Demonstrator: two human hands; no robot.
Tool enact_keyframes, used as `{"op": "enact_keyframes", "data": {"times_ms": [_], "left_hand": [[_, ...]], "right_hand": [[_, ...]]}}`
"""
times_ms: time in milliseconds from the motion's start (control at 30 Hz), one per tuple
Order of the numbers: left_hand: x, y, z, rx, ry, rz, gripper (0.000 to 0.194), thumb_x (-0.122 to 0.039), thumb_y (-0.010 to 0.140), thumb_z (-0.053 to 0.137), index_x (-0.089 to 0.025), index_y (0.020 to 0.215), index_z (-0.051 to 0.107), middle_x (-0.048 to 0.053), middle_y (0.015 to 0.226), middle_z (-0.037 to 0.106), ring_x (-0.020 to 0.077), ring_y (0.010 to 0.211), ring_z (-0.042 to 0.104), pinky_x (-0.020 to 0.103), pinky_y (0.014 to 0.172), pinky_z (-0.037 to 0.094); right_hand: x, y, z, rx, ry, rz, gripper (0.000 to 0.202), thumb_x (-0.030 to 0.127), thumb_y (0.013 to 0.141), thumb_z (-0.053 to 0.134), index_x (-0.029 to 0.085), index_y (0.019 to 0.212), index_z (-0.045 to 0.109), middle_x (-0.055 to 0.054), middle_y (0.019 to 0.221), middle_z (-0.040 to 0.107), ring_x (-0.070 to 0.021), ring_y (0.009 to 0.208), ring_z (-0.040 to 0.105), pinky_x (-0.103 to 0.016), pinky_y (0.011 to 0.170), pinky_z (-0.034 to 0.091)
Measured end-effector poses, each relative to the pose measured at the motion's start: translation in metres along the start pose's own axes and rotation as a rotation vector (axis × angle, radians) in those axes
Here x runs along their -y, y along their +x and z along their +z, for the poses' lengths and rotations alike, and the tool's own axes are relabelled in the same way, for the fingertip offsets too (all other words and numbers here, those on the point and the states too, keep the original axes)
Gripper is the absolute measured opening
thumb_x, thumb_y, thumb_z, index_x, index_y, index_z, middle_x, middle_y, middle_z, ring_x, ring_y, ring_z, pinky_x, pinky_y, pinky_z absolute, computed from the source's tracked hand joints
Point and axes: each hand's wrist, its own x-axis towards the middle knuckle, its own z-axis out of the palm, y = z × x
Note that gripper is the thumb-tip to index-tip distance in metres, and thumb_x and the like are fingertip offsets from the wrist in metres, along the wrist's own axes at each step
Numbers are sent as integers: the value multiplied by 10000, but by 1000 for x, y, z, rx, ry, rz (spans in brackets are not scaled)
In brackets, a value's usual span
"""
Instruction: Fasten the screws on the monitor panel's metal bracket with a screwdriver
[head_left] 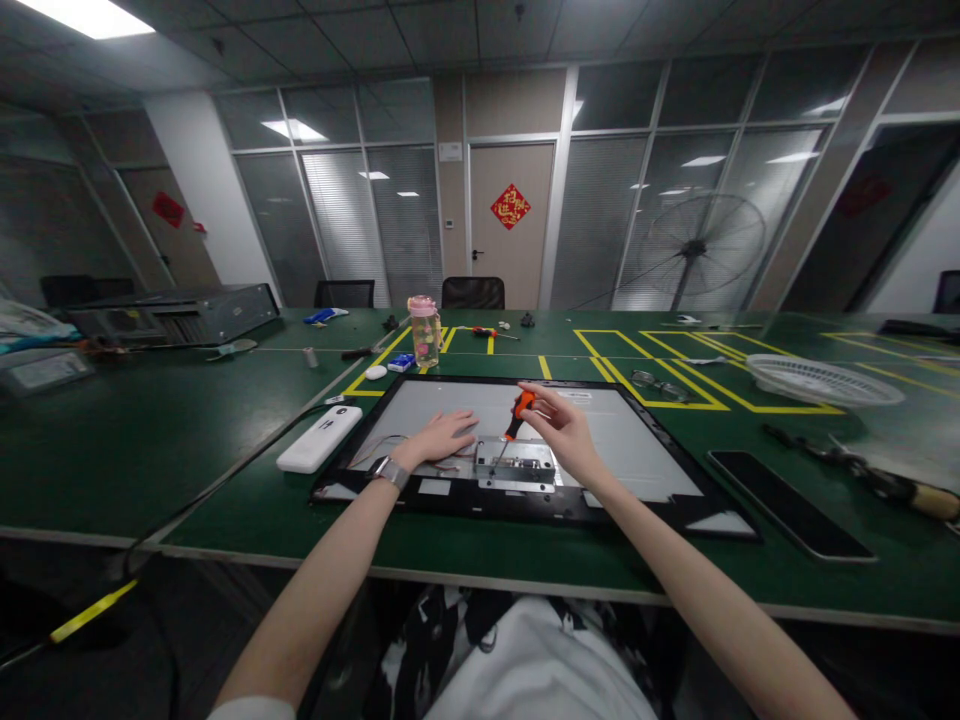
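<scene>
A screwdriver (pixel 515 418) with an orange and black handle is held by the fingers of my right hand (pixel 561 428). It tilts, its tip pointing down at a silvery metal bracket (pixel 517 455) that holds a small board. This bracket sits at the near middle of a large flat display panel (pixel 645 450) with a pale back and a black border. My left hand (pixel 441 438), with a watch (pixel 391 471) at the wrist, lies flat on the panel left of the bracket, fingers stretched out. Thin wires run beside and under that hand.
A white power bank (pixel 320 440) lies left of the panel, a black phone (pixel 787 503) right. Behind stand a pink-lidded bottle (pixel 424 332) and a blue packet (pixel 402 363). Glasses (pixel 660 386), a white basket (pixel 823 380) and a second screwdriver (pixel 491 333) lie farther back. A cable (pixel 247 462) crosses the left.
</scene>
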Motion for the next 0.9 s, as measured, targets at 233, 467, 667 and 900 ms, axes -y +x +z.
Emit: {"op": "enact_keyframes", "data": {"times_ms": [233, 467, 667, 900], "left_hand": [[-2, -1, -2, 6, 6, -8, 526, -491, 960, 337, -270, 1437, 342, 44, 1543, 246, 215, 1424, 206, 415, 1155, 84], [1, 0, 0, 3, -6, -3, 540, -505, 953, 341, -270, 1440, 336, 36, 1544, 244, 224, 1422, 210, 424, 1154, 82], [-1, 0, -1, 17, 0, -11, 539, -501, 954, 330, -267, 1440, 335, 40, 1548, 231, 228, 1424, 201, 431, 1152, 80], [0, 0, -1, 14, 8, -7, 542, -522, 955, 316, -272, 1437, 336, 40, 1546, 237, 222, 1424, 202, 414, 1150, 78]], "right_hand": [[-3, 0, -3, 59, 140, 113, 319, 368, 845, 631, 284, 1153, 639, -33, 997, 683, -200, 940, 652, -393, 881, 505], [4, 2, 0, 80, 423, 230, 287, 391, 768, 716, 257, 1019, 675, -28, 917, 696, -219, 899, 671, -483, 928, 483], [6, 2, 0, 127, 409, 218, 288, 431, 789, 689, 274, 1029, 672, -43, 979, 698, -220, 999, 638, -477, 990, 430], [-1, 4, -4, 46, 352, 254, 305, 425, 742, 734, 279, 1007, 692, -21, 905, 700, -202, 912, 655, -448, 975, 437]]}}
